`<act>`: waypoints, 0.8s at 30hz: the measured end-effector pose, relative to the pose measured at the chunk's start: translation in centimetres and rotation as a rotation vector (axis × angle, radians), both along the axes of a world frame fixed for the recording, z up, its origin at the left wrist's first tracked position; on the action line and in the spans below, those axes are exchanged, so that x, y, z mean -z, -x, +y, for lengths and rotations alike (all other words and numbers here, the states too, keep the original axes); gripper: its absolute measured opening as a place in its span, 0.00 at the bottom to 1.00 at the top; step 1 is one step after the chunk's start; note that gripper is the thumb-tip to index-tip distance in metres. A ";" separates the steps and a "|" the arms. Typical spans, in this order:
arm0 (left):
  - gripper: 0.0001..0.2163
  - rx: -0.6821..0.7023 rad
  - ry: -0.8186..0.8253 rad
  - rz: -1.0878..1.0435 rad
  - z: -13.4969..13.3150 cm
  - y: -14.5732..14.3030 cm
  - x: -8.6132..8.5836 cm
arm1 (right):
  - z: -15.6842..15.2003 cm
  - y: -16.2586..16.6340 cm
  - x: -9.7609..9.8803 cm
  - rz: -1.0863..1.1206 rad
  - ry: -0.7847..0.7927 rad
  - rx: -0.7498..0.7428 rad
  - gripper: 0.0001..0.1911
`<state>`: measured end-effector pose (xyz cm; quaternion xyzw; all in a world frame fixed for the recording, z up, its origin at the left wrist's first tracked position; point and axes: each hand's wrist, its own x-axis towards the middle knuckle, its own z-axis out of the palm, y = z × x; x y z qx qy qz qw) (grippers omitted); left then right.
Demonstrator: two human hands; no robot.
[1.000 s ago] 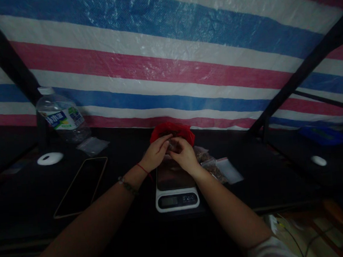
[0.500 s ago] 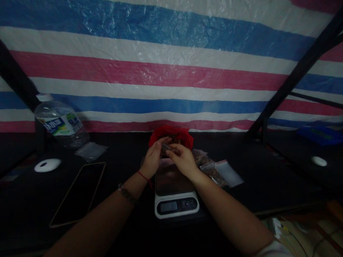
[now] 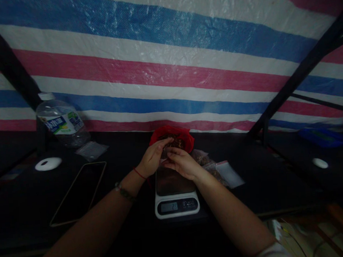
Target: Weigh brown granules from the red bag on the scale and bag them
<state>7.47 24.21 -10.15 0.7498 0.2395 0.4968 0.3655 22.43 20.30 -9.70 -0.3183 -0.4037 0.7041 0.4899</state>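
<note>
My left hand [image 3: 154, 157] and my right hand [image 3: 183, 162] meet above the far end of a white kitchen scale [image 3: 177, 207]. Between them is a small clear plastic bag [image 3: 164, 155], partly hidden by my fingers. My left fingers lie long and together along one side of it, while those of my right hand are curled at the other. Just beyond my fingertips sits a red bag [image 3: 186, 137] with its mouth wide, full of small brown pieces [image 3: 176, 143]. The scale's display is lit; its digits look like 23, though blurred.
Right of the scale lie filled clear bags [image 3: 213, 168] and a flat clear zip bag [image 3: 230, 174]. At left are a phone [image 3: 79, 192], a white mouse [image 3: 48, 164], a flat plastic bag [image 3: 91, 151] and a large bottle [image 3: 63, 123]. A blue tray [image 3: 323, 136] stands far right.
My hands have drawn slightly apart and lower, showing more of the brown pieces in the red bag. The scale's digits have changed.
</note>
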 end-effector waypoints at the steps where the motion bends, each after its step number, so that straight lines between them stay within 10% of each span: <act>1: 0.26 0.025 -0.008 -0.010 0.1 0.1 0.1 | -0.1 0.1 -0.1 -0.010 -0.015 -0.004 0.22; 14: 0.26 0.097 -0.179 0.015 0.1 0.4 -0.8 | -0.1 0.2 0.5 -0.149 -0.103 0.022 0.20; 24: 0.27 0.158 0.007 -0.060 -0.2 0.3 -1.1 | -0.1 0.1 0.1 -0.178 -0.138 0.051 0.23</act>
